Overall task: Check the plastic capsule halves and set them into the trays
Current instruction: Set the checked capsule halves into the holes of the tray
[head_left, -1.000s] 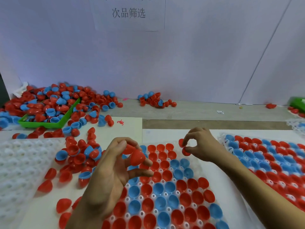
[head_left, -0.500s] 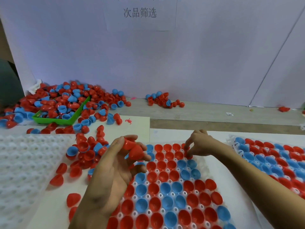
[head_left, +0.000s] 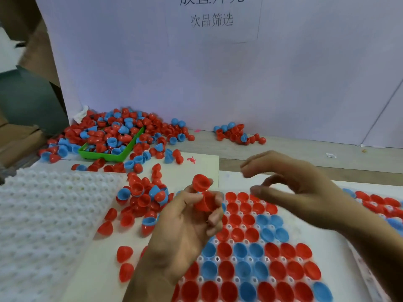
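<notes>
At centre frame the left hand pinches 2 red capsule halves, 1 with its hollow facing the camera. The right hand, blurred, hangs with fingers loosely spread, holding nothing, over the middle tray, whose cups hold red and blue halves. At upper left, a green bin overflows with halves. An unfilled white tray lies at left.

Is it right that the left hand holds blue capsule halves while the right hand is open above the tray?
Not quite. In the head view the left hand holds red capsule halves, not blue. The right hand is indeed open above the tray.
</notes>
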